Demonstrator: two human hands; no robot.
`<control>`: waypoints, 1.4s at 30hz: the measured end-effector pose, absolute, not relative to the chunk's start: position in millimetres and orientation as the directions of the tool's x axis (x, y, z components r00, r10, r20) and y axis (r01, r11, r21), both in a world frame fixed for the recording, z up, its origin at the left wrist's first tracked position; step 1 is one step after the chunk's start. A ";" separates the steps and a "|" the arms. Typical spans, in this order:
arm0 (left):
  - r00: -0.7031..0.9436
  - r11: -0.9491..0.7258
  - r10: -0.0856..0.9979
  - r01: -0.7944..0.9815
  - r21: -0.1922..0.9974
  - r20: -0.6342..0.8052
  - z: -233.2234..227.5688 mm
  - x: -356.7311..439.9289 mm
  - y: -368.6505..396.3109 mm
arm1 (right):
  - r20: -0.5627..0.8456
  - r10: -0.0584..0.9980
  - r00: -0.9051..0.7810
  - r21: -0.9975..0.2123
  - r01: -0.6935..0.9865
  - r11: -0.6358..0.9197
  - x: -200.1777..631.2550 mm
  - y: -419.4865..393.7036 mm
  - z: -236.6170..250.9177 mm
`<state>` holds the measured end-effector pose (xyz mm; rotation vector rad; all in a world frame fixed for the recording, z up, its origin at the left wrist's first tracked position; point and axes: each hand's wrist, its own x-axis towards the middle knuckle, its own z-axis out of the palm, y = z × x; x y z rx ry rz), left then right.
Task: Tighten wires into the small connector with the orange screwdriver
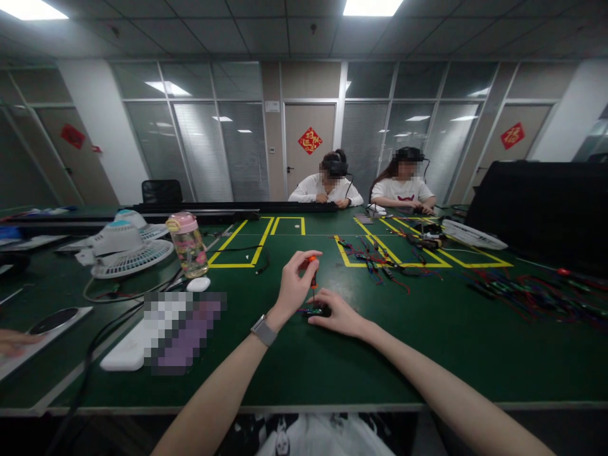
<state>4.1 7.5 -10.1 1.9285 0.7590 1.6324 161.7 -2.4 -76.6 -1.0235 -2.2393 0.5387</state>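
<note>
On the green felt-topped table (427,354), near its front edge, the left hand (293,286) pinches a small screwdriver with an orange-red handle (312,271) upright between thumb and fingertips, tip down on a small dark electronic part (315,311), which the right hand (338,313) presses flat to the cloth with fingers curled over it. Farther left stand a clear plastic bottle with a pink lid (188,244) and a white desk fan lying face up (124,247); across the table 2 people in white tops (327,187) sit behind yellow tape outlines (247,244) and loose coloured wires (380,263).
</note>
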 end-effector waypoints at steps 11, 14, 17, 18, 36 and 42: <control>0.221 -0.735 0.671 0.071 0.675 0.707 -6.3 1.4 8.0 | 0.371 0.777 -0.509 -0.607 0.499 0.618 159.4 1.8 -80.8; 0.187 -0.711 0.698 0.065 0.700 0.692 -7.5 2.3 7.7 | 0.365 0.778 -0.511 -0.621 0.489 0.613 160.2 3.2 -80.9; 0.114 -0.743 0.667 0.177 0.645 0.736 -9.8 2.5 7.3 | 0.345 0.788 -0.509 -0.663 0.462 0.589 162.0 4.7 -80.3; 0.109 -0.751 0.653 0.220 0.622 0.750 -10.2 2.4 7.0 | 0.336 0.794 -0.506 -0.679 0.455 0.577 162.7 5.0 -79.9; 0.179 -0.768 0.639 0.206 0.607 0.748 -5.0 -0.5 7.7 | 0.358 0.803 -0.476 -0.676 0.461 0.575 165.6 7.5 -84.4; 0.255 -0.659 0.724 -0.018 0.752 0.641 -2.8 -1.0 10.6 | 0.350 0.819 -0.455 -0.716 0.434 0.547 165.3 8.6 -86.8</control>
